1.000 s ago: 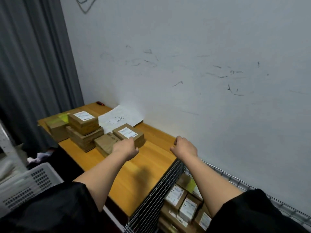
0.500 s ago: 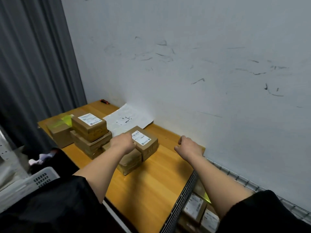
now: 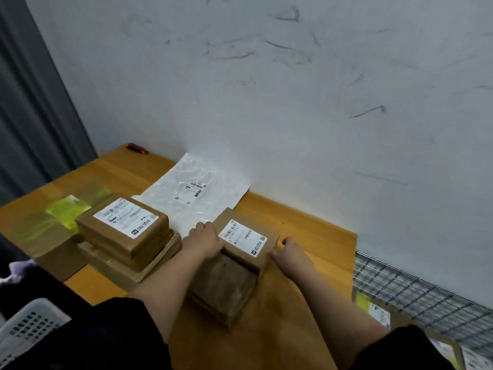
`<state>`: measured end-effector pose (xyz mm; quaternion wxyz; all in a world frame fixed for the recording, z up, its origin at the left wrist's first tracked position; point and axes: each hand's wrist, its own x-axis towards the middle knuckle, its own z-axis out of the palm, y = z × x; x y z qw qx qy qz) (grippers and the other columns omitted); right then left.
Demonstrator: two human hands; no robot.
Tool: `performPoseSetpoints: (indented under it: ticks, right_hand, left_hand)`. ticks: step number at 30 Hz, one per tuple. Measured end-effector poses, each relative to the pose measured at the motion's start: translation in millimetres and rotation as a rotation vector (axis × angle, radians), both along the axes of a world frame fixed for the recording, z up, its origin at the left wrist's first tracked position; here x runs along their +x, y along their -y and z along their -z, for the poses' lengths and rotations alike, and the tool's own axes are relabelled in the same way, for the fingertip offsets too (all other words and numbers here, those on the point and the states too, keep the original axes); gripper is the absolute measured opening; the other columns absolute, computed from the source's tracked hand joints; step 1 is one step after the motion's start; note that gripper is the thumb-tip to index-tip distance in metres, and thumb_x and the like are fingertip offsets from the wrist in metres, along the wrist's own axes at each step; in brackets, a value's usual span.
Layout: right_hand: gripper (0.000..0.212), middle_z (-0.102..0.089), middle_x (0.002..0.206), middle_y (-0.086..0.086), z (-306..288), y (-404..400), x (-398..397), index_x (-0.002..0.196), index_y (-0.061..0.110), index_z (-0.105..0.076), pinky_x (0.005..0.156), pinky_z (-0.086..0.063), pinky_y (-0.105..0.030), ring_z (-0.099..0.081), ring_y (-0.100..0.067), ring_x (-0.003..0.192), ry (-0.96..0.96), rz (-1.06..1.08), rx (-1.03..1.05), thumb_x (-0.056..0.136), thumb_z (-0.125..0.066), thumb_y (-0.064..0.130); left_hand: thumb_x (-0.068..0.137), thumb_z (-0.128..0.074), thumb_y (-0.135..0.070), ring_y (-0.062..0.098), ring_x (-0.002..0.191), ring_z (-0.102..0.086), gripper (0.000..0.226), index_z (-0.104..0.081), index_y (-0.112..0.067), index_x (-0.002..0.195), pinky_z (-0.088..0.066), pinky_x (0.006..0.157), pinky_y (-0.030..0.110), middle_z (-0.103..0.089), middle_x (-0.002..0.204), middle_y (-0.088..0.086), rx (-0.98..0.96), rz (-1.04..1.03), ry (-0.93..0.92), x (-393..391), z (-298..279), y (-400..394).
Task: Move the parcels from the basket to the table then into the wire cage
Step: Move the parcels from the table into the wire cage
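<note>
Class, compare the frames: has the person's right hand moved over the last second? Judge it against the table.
Yes. The right hand has left the table's cage-side end and moved left along it, now beside the labelled parcel.

The brown cardboard parcel bore a white label with black print, as did the brown parcel atop the stack, on an orange-tan wooden table. A white plastic mailer carried black marks beside a yellow-green taped box. The grey wire cage stood against a white, dark-scuffed wall.
</note>
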<state>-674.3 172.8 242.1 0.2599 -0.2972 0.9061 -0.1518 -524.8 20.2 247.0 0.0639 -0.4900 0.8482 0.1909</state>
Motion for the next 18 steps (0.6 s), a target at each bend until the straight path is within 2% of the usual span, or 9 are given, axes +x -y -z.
performPoseSetpoints:
  ticks: [6, 12, 14, 18]
  right_hand:
    - [0.069, -0.035, 0.147, -0.018, 35, 33, -2, 0.146, 0.007, -0.023, 0.102, -0.039, -0.042, -0.044, -0.037, 0.13, 0.204, 0.189, -0.038, 0.095, -0.053, 0.041]
    - [0.071, -0.041, 0.142, -0.021, 70, 54, -7, 0.146, 0.005, -0.017, 0.098, -0.045, -0.042, -0.048, -0.036, 0.124, 0.468, 0.41, -0.142, 0.096, -0.055, 0.037]
    - [0.067, -0.045, 0.139, -0.019, 79, 57, -7, 0.145, 0.004, -0.018, 0.089, -0.045, -0.039, -0.051, -0.033, 0.118, 0.565, 0.481, -0.193, 0.097, -0.055, 0.033]
    - [0.06, -0.05, 0.134, -0.018, 92, 62, -5, 0.141, 0.001, -0.028, 0.081, -0.039, -0.034, -0.051, -0.026, 0.103, 0.632, 0.516, -0.217, 0.097, -0.053, 0.034]
  left_hand:
    - [0.095, -0.046, -0.047, 0.031, 0.136, -0.032, 0.072, -0.016, -0.011, 0.149, -0.034, 0.107, 0.044, -0.024, 0.152, 0.014, 0.111, -0.014, -0.016, -14, 31, 35]
    - [0.095, -0.046, -0.049, 0.033, 0.138, -0.03, 0.08, -0.006, -0.01, 0.152, -0.032, 0.109, 0.044, -0.021, 0.153, 0.017, 0.2, -0.068, -0.004, -23, 56, 56]
    - [0.094, -0.046, -0.05, 0.033, 0.135, -0.035, 0.08, -0.008, -0.01, 0.152, -0.035, 0.108, 0.044, -0.027, 0.151, 0.017, 0.245, -0.102, -0.016, -24, 65, 62]
    - [0.093, -0.047, -0.051, 0.031, 0.123, -0.049, 0.066, -0.028, -0.01, 0.142, -0.042, 0.102, 0.044, -0.046, 0.14, 0.012, 0.258, -0.121, -0.04, -27, 74, 63]
